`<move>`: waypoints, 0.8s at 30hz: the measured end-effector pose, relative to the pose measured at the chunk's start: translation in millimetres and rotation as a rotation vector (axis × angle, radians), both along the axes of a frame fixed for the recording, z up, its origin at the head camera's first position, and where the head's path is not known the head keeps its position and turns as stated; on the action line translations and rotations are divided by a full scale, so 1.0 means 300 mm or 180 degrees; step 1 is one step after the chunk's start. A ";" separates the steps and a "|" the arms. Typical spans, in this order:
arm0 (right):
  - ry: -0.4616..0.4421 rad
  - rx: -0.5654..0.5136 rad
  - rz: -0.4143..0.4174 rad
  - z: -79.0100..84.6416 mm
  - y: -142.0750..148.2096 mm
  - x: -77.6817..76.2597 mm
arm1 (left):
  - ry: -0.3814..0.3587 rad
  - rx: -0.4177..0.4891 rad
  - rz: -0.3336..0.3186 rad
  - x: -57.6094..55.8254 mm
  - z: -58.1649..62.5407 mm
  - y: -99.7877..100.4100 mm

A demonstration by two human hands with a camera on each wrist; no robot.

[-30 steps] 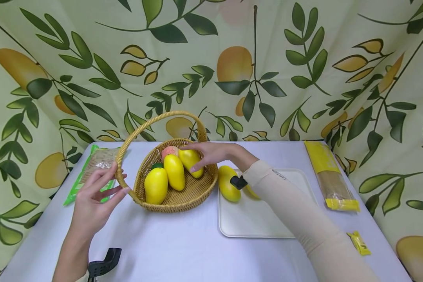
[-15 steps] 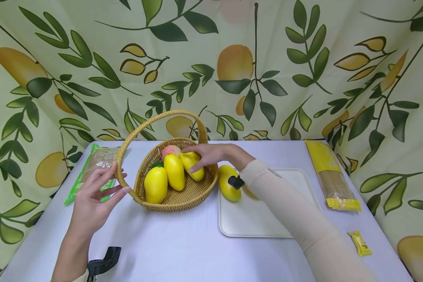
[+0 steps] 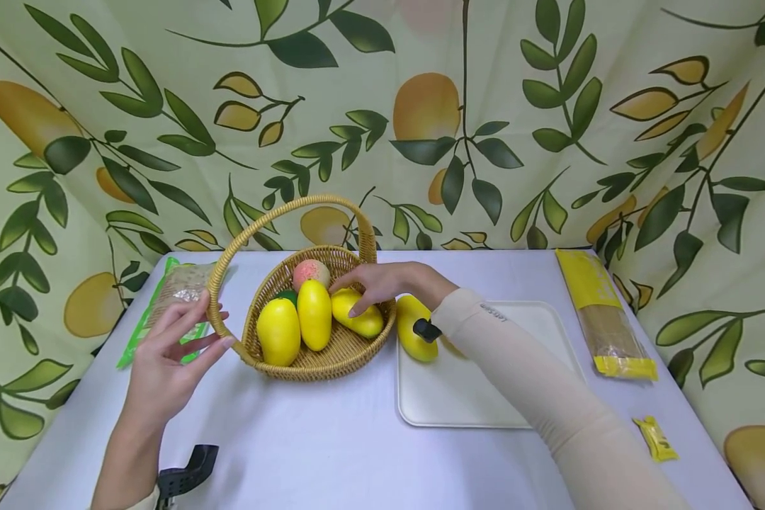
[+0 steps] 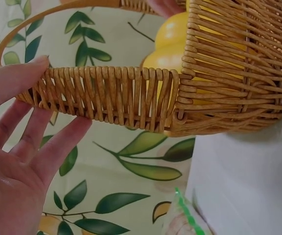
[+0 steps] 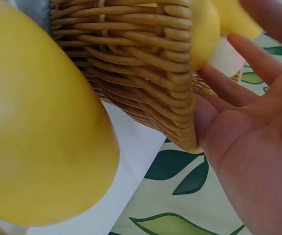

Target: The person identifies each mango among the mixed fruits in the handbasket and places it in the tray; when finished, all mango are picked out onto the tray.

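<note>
My left hand [image 3: 166,361] pinches the lower left side of the wicker basket's handle [image 4: 106,93], thumb on one face and fingertips on the other. In the basket [image 3: 328,372] sit a left mango [image 3: 278,333], a middle mango [image 3: 315,315], a peach-like pink fruit [image 3: 310,273] and a partly hidden dark green fruit [image 3: 288,295]. A third yellow mango [image 3: 360,317] lies on its side near the right rim. Over that mango is my right hand [image 3: 382,281], fingers loosely spread, fingertips at its upper side. In the right wrist view, the right palm [image 5: 258,142] is beside the woven rim.
A white tray [image 3: 465,404] on the right holds another mango [image 3: 416,329] and a second yellow one mostly hidden by the sleeve. A yellow-and-brown packet [image 3: 602,319] and small yellow wrapper [image 3: 655,438] lie farther right. Behind the left hand is a green-edged bag [image 3: 172,301].
The third mango has turned from upright to lying sideways and lower toward the right rim, the right hand following it slightly. The left hand keeps its place on the handle.
</note>
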State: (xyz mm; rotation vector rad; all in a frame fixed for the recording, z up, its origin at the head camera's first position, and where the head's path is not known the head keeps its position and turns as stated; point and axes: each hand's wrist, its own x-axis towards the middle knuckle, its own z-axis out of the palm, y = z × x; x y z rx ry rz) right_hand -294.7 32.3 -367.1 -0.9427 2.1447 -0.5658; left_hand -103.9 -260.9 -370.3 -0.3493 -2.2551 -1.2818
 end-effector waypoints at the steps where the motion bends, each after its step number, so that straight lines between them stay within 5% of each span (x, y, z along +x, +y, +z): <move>1: 0.0010 0.0022 0.0014 0.000 -0.003 0.002 | 0.0003 0.0004 -0.0007 0.000 0.000 0.000; 17: 0.0129 0.0064 0.0078 -0.007 -0.036 0.030 | 0.0051 -0.0021 -0.0020 -0.002 0.008 -0.004; 24: 0.0183 0.0128 0.0127 -0.026 -0.043 0.054 | -0.0148 -0.0057 0.0185 0.009 0.008 0.005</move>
